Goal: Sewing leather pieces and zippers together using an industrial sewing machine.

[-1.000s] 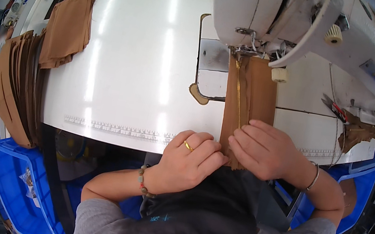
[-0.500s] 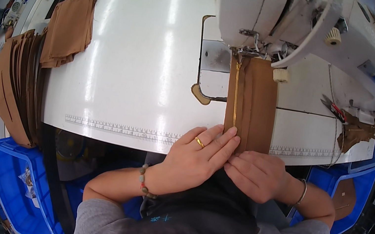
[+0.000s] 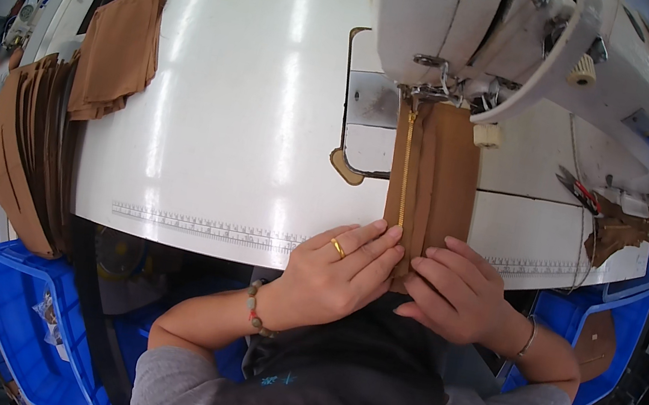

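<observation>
A brown fabric piece [image 3: 441,180] with a gold zipper [image 3: 407,165] down its left side lies on the white table [image 3: 227,116], its far end under the presser foot of the white sewing machine [image 3: 493,33]. My left hand [image 3: 334,269] rests at the table's near edge, fingers pressed on the fabric's lower left beside the zipper. My right hand [image 3: 456,291] holds the fabric's near end from the right, fingers curled on it. The two hands touch at the fabric's bottom edge.
A stack of brown fabric pieces [image 3: 116,53] lies on the table's left; more brown pieces [image 3: 27,141] hang over its left edge. Blue bins [image 3: 34,325] stand below left, and another blue bin [image 3: 606,330] at right. Brown scraps and snips [image 3: 600,216] lie at right.
The fabric has fed further under the machine, away from me. Both hands followed it; my right hand dropped to the table edge and then came back up onto the fabric's near end.
</observation>
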`<action>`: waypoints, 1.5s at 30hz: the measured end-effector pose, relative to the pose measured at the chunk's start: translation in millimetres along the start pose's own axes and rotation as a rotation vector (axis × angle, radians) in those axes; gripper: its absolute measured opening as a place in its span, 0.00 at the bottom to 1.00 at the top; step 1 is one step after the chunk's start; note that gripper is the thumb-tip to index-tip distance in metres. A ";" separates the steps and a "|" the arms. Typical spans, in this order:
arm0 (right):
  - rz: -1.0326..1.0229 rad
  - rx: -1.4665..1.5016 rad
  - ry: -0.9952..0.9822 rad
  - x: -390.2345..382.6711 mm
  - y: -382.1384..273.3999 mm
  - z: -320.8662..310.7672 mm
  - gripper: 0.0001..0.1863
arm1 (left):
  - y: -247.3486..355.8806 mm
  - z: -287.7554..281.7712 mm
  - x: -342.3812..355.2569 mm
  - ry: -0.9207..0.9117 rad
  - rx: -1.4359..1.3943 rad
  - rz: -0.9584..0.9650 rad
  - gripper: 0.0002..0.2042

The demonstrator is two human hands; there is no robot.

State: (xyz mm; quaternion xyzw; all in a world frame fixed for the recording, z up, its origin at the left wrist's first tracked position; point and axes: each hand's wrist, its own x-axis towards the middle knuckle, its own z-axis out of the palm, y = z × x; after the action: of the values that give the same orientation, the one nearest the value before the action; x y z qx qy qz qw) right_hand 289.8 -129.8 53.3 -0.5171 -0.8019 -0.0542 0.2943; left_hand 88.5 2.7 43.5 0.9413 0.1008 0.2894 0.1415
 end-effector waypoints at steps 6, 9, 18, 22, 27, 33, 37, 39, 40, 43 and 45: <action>-0.121 -0.125 -0.062 -10.9 1.9 12.0 0.08 | 0.2 1.7 -0.6 0.019 -0.021 -0.017 0.17; -0.146 -0.101 -0.010 -13.6 5.3 13.6 0.04 | -0.1 0.4 -1.1 0.024 -0.015 -0.004 0.17; -0.181 -0.099 -0.012 -12.3 5.7 12.0 0.06 | 3.0 2.6 0.5 0.035 0.026 0.054 0.19; -0.186 -0.097 0.021 -12.3 5.6 15.4 0.08 | 5.7 1.5 1.2 0.015 0.047 0.030 0.19; -0.171 -0.072 0.048 -12.3 4.8 16.0 0.08 | 10.7 -0.1 0.6 -0.006 0.045 -0.025 0.19; -0.187 -0.089 0.017 -13.1 4.2 15.2 0.09 | 11.4 -4.4 -3.9 -0.070 0.101 0.000 0.20; -0.170 -0.024 0.008 -6.8 2.2 11.2 0.10 | 13.2 -8.1 -6.4 -0.112 0.119 0.010 0.19; -0.152 0.040 -0.006 1.5 6.4 5.2 0.10 | 12.7 -8.9 -6.5 -0.111 0.128 0.012 0.19; -0.089 0.097 -0.022 6.8 12.3 0.9 0.11 | 12.6 -9.3 -6.4 -0.120 0.137 0.018 0.19; 0.037 0.040 -0.007 29.7 47.2 -1.9 0.16 | 13.6 -11.1 -5.9 -0.140 0.151 0.025 0.18; 0.057 -0.036 -0.026 46.2 71.3 6.2 0.18 | 14.0 -11.4 -4.7 -0.144 0.160 0.030 0.18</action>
State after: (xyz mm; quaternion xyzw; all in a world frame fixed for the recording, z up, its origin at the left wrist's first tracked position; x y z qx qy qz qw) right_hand 335.1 -57.8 57.1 -0.5455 -0.7896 -0.0535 0.2759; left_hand 79.7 -9.4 54.7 0.9694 0.0988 0.2142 0.0683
